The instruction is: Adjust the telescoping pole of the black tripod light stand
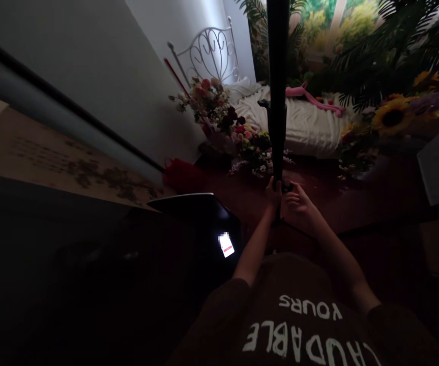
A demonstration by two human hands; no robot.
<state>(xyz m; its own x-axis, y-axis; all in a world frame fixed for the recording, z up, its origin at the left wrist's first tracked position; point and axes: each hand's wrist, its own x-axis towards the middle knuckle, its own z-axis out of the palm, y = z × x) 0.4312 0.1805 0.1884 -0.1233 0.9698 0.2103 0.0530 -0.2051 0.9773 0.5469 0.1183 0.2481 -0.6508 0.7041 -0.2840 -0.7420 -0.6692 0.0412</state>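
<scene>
A black upright stand (277, 76) rises in front of me, with a clamp lever partway up. My left hand (273, 192) is closed round its lower pole. Just to the right, my right hand (296, 199) has its fingers curled at a small dark knob (287, 187) on the side of the stand. The fingertips seem to pinch this knob, though the dim light hides the exact contact. Below the hands, thin dark legs of the stand spread near the floor.
A lit phone (227, 245) lies on a dark surface at left, near a red bag (183, 174). Flowers (247, 134) stand before a bed (311, 129) with a white metal headboard (213, 53). Sunflowers (390, 116) are at right; a printed panel (62, 157) is at left.
</scene>
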